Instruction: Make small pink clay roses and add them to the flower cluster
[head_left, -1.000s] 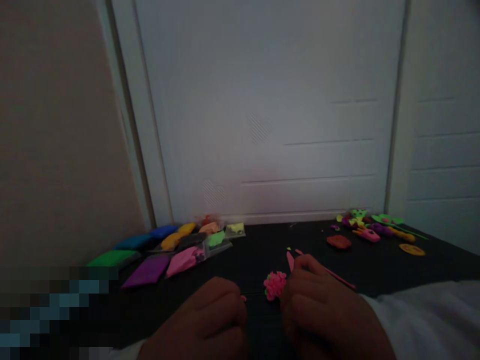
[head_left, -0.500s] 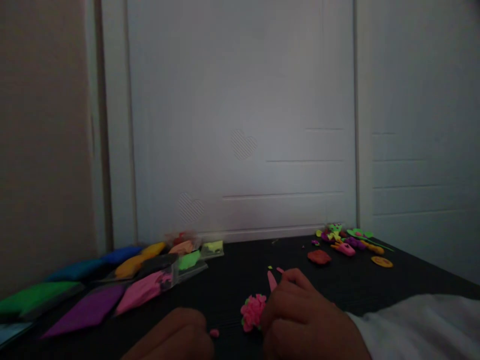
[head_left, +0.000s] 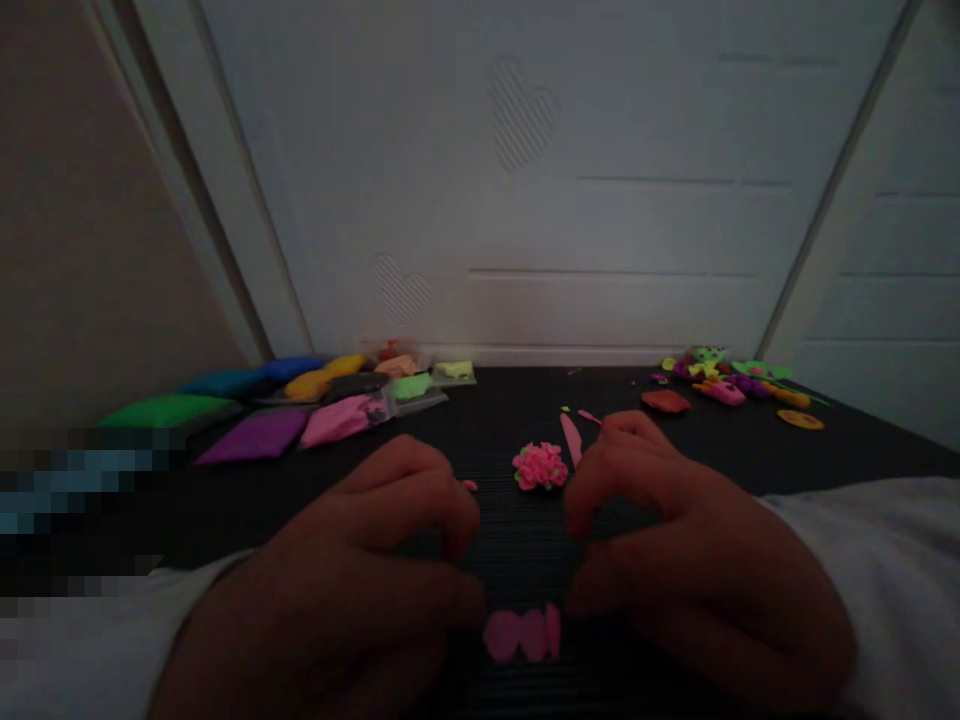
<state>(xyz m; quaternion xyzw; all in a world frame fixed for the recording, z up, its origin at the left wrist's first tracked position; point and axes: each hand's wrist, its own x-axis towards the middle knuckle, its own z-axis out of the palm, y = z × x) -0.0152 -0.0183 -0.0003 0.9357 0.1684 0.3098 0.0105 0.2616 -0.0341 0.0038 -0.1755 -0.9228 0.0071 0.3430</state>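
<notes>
Low in the view, a row of small flat pink clay discs lies between my hands. The rightmost piece looks turned up on its edge. My left hand is at the row's left end, thumb tip close to the first disc, with a gap between thumb and curled forefinger. On the other side, my right hand has thumb and forefinger apart, its thumb near the upturned piece. Whether either thumb touches the clay I cannot tell. Beyond the hands sits a pink clay flower cluster with green bits, beside a pink plastic knife.
Bags of coloured clay, among them a purple one and a pink one, line the left of the black table. A reddish clay lump, a yellow disc and colourful clay figures lie at the right.
The view has tilted down, bringing the row of pink discs into sight. My right hand has moved away from the flower cluster, and its thumb and forefinger are now apart.
</notes>
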